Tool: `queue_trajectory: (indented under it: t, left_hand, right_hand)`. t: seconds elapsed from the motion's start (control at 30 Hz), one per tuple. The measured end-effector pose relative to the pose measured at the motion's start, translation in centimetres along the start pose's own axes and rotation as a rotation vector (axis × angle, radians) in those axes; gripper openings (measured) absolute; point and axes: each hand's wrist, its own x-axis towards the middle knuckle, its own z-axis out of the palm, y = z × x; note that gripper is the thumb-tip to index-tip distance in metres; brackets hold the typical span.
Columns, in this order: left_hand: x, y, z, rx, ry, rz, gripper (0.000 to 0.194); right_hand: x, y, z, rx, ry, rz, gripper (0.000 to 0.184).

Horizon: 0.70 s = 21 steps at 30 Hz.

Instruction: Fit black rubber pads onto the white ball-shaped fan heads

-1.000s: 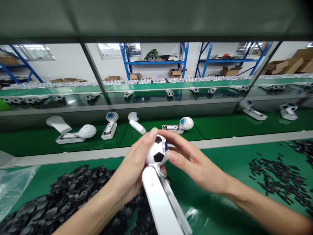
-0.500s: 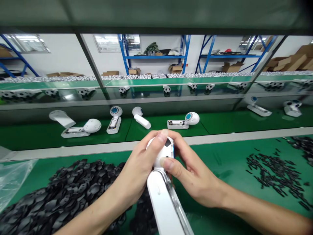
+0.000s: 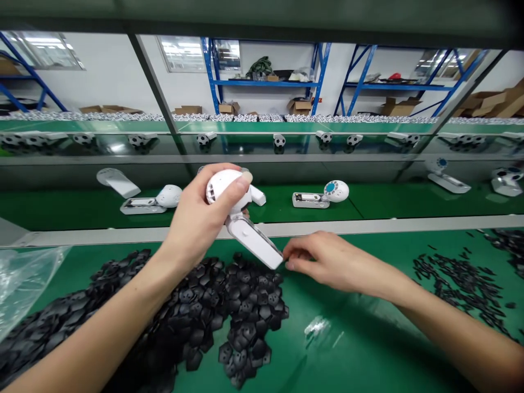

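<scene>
My left hand (image 3: 196,224) grips the round white head of a hand-held fan (image 3: 241,221), holding it up above the green table with the handle slanting down to the right. The fingers of my right hand (image 3: 323,262) are pinched together at the lower end of that handle, touching it. Below both hands lies a big heap of black plastic pieces (image 3: 172,316).
On the green conveyor belt (image 3: 368,199) behind lie several white fan units (image 3: 321,195). A second scatter of small black parts (image 3: 458,281) lies at the right. A clear plastic bag (image 3: 20,284) sits at the left edge. Blue shelving with cartons stands at the back.
The fan has been lifted and turned: its head moved up and left in my left hand. My right hand left the head and slid down to the handle's end.
</scene>
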Motion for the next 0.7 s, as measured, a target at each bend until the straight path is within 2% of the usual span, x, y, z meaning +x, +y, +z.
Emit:
queue_trajectory:
  t: [0.07, 0.13, 0.23, 0.43, 0.7]
  left_hand:
    - [0.5, -0.2, -0.4, 0.081, 0.042, 0.050, 0.055]
    - [0.5, -0.5, -0.4, 0.144, 0.062, 0.095, 0.054]
    - [0.2, -1.1, 0.0, 0.198, 0.038, 0.107, 0.050]
    - [-0.2, -2.2, 0.8, 0.135, -0.037, 0.067, 0.054]
    - [-0.4, -2.6, 0.7, 0.156, -0.075, 0.098, 0.052]
  right_hand:
    - [0.5, 0.3, 0.7, -0.055, -0.080, 0.022, 0.007]
    - [0.9, 0.4, 1.6, -0.060, -0.076, 0.018, 0.004]
    - [1.0, 0.3, 2.4, -0.087, -0.072, 0.016, 0.012]
    - [0.8, 0.4, 2.3, -0.108, -0.071, 0.012, 0.008]
    - [1.1, 0.8, 1.9, 0.027, -0.081, 0.039, 0.009]
